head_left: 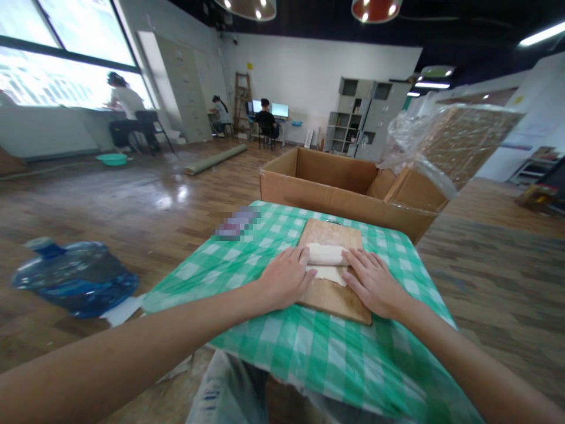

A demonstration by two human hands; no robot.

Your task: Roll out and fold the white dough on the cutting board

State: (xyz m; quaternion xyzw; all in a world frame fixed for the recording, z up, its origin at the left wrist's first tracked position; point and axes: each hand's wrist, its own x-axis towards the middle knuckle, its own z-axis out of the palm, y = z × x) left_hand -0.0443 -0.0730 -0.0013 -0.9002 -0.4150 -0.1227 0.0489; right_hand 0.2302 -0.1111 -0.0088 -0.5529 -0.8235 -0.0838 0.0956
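Observation:
A pale, floury roll (327,255) lies across a wooden board (338,300); whether it is a rolling pin or rolled-up dough I cannot tell. Under its near side spreads a thin, uneven sheet of dough (329,274). My left hand (289,277) is closed over the roll's left end, fingers on top and thumb toward me. At the right end, my right hand (373,282) has a like hold, its fingers bent over the roll. Both ends are hidden by the hands.
The board rests on a green-checked tablecloth (273,341). A blurred flat object (238,222) lies at the far left corner. Behind the table stands an open cardboard box (335,191) with plastic wrap. A blue water bottle (79,280) lies on the floor at left. Several people sit farther back.

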